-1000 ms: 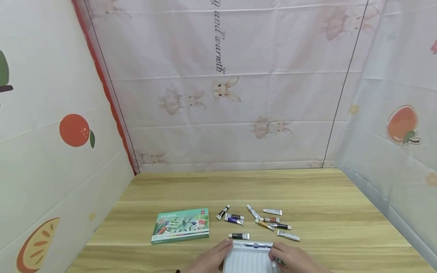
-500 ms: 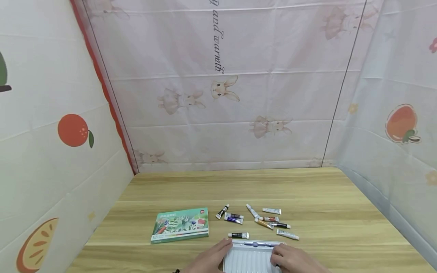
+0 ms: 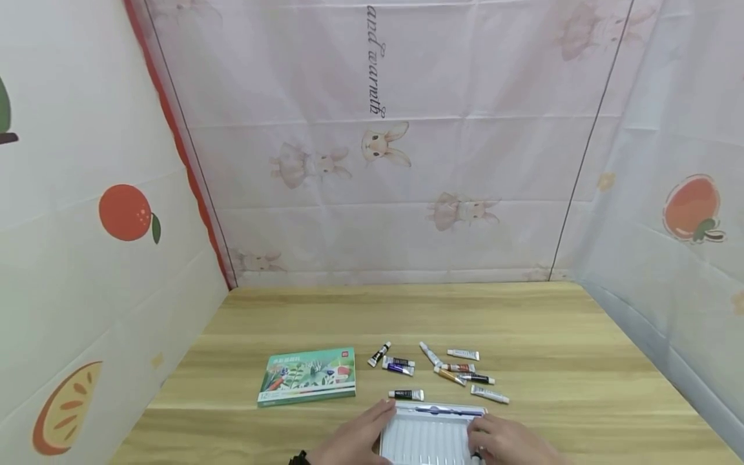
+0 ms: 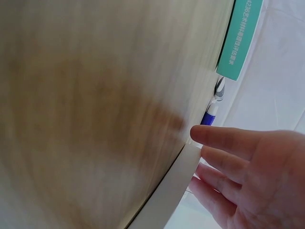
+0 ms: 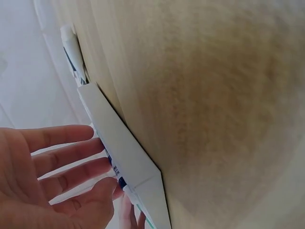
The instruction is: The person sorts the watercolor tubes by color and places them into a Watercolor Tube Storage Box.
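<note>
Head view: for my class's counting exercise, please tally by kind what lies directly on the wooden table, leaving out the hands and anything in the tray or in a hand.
Small tubes: 10
Green box: 1
White tray: 1
Total: 12

A wood-grain table (image 3: 290,310) bears tubes (image 3: 489,394), a box (image 3: 308,376), a tray (image 3: 427,439).
</note>
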{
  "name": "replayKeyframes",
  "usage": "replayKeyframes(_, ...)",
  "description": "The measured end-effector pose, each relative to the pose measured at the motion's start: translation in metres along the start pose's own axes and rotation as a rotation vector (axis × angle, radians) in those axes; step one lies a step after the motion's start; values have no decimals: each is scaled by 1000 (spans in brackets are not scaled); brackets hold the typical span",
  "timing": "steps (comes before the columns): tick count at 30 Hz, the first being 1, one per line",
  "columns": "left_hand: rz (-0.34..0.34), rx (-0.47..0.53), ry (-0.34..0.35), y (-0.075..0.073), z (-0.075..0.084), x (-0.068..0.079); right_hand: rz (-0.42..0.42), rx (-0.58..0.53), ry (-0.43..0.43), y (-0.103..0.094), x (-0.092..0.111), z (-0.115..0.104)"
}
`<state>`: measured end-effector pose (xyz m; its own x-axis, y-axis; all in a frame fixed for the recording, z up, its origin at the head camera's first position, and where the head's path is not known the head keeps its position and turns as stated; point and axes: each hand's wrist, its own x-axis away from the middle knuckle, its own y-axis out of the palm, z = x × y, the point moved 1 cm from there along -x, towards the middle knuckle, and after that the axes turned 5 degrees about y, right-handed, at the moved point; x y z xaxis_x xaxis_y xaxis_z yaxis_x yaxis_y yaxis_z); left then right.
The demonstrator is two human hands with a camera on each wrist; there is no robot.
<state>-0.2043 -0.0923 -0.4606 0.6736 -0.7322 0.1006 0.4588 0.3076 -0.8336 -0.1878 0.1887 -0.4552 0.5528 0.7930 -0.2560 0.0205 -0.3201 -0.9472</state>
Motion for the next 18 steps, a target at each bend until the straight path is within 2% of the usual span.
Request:
replayKeyframes(2,10,-35,25,-3,-1,-3,15,5,-4,0,-1,1)
replayKeyframes(8,-3,-26,-8,-5,-1,-5,-10,14,42,1,-2,1)
replayKeyframes(10,-9,-24,-15,-5,-1,-5,19,-10,44,0,-2,1)
replayKeyframes(13,-7,-40,5,-5,-1,-4,147,24,49,-5,-4,6)
replayKeyframes(15,-1,-51,21,-4,0,-3,231,72,111,-9,-5,14)
replayKeyframes(17,0,-50,31,-4,0,-3,255,133,218,-13,-5,23)
replayKeyframes(18,-2,-43,27,-3,0,-3,241,153,272,-14,-4,28)
